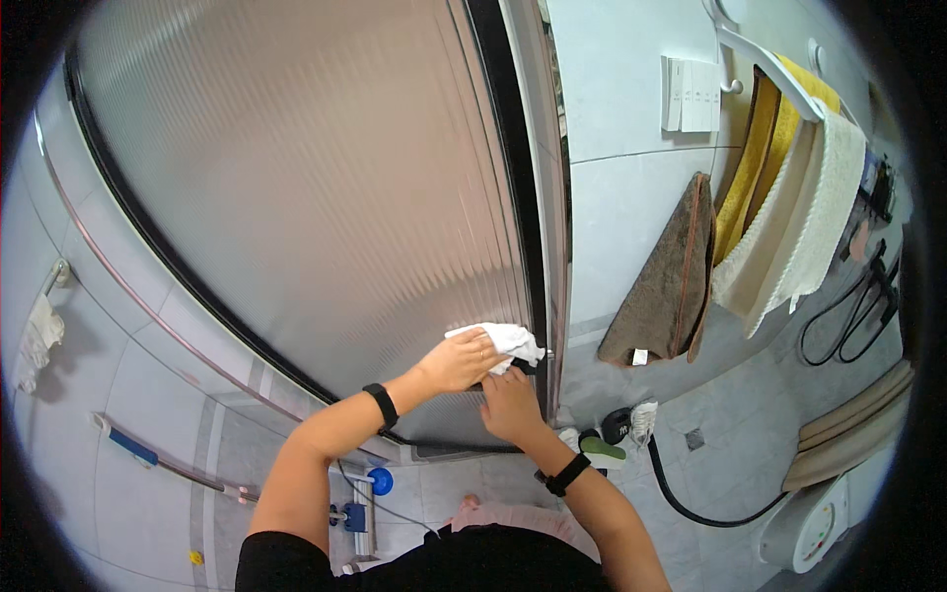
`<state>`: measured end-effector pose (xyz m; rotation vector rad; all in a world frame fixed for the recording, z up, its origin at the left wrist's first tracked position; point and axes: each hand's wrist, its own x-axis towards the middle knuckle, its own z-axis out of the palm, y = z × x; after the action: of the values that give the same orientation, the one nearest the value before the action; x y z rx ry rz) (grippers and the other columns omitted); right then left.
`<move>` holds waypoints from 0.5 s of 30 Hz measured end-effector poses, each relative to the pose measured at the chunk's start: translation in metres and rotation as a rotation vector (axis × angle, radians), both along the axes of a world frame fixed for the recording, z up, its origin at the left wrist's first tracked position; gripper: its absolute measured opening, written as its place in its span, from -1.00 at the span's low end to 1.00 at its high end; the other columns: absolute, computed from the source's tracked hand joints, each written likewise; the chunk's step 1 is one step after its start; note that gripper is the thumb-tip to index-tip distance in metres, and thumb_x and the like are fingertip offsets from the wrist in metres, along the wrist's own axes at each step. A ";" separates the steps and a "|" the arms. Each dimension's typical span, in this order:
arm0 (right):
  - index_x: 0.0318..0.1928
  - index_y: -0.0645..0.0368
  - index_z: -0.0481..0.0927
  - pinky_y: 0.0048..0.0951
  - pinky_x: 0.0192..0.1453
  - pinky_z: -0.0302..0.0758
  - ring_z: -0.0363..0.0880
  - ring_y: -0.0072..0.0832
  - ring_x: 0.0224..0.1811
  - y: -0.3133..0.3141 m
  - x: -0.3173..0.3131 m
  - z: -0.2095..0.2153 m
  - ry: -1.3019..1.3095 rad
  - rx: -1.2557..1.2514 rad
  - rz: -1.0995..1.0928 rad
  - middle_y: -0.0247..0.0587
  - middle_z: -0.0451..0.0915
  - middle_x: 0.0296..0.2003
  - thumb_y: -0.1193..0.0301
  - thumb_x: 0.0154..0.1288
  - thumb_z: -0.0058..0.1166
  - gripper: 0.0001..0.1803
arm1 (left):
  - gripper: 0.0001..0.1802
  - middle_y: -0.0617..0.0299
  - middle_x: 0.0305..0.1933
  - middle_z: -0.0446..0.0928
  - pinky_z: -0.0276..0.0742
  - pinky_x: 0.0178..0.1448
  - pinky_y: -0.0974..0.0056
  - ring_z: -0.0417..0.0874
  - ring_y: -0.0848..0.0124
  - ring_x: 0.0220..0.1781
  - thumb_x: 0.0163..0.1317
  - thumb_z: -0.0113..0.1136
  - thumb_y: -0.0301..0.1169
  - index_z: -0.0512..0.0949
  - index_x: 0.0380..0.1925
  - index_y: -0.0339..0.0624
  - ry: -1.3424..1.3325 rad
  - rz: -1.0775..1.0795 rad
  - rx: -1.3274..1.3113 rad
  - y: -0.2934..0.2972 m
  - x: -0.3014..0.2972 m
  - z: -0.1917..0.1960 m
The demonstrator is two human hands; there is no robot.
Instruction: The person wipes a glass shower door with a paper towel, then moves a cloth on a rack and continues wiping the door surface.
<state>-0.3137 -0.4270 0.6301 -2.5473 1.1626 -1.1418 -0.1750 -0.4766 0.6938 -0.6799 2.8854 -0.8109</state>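
A white cloth (511, 340) is bunched against the lower right part of a ribbed frosted glass door (296, 178), close to its black frame (528, 227). My left hand (459, 360) lies over the cloth's left side, fingers closed on it. Just below, my right hand (511, 405) has its fingers curled at the cloth's lower edge, beside a small dark fitting (523, 366). The fingertips of that hand are partly hidden by the cloth. Both wrists wear black bands.
Right of the door, a brown towel (661, 281) and yellow and white towels (789, 207) hang on the wall below switches (688, 94). A black hose (681, 508) crosses the floor near shoes (619, 426). At left are a blue-headed pole (133, 446) and a curved rail (138, 301).
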 end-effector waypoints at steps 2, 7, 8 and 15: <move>-0.43 0.27 0.37 -0.25 0.09 0.14 0.37 -0.23 -0.31 -0.002 0.002 0.002 -0.002 0.016 0.004 -0.08 0.42 -0.47 0.46 -0.20 -0.06 -0.78 | -0.49 0.28 -0.01 0.33 0.09 0.16 0.29 0.31 0.42 -0.03 -0.04 -0.04 -0.21 0.34 -0.01 -0.08 0.033 -0.001 -0.017 -0.001 0.002 0.004; -0.42 0.28 0.39 -0.24 0.10 0.14 0.39 -0.21 -0.30 0.005 -0.002 0.004 0.085 0.042 0.039 -0.05 0.43 -0.48 0.45 -0.15 -0.09 -0.79 | -0.51 0.33 0.11 0.25 0.08 0.17 0.26 0.26 0.43 0.05 -0.01 -0.04 -0.25 0.31 0.01 0.04 0.225 0.015 -0.295 -0.001 0.004 0.041; -0.43 0.29 0.39 -0.23 0.10 0.14 0.39 -0.21 -0.31 0.005 -0.004 0.002 0.080 0.046 0.042 -0.04 0.43 -0.50 0.45 -0.15 -0.08 -0.80 | -0.45 0.33 0.10 0.25 0.10 0.17 0.24 0.27 0.43 0.05 -0.02 -0.04 -0.25 0.24 0.07 0.06 0.269 0.035 -0.334 -0.002 -0.001 0.062; -0.47 0.29 0.39 -0.25 0.06 0.19 0.41 -0.19 -0.34 0.001 -0.004 -0.002 0.108 -0.003 0.032 -0.02 0.43 -0.53 0.43 -0.19 0.02 -0.78 | -0.56 -0.11 0.22 -0.03 -0.19 0.26 -0.04 -0.08 0.01 0.28 0.03 -0.06 -0.34 0.32 -0.05 -0.25 0.579 0.046 -0.800 -0.029 0.004 0.280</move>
<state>-0.3181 -0.4261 0.6283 -2.6496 1.1384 -1.0110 -0.1714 -0.5061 0.9742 -1.1967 2.8928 -2.1037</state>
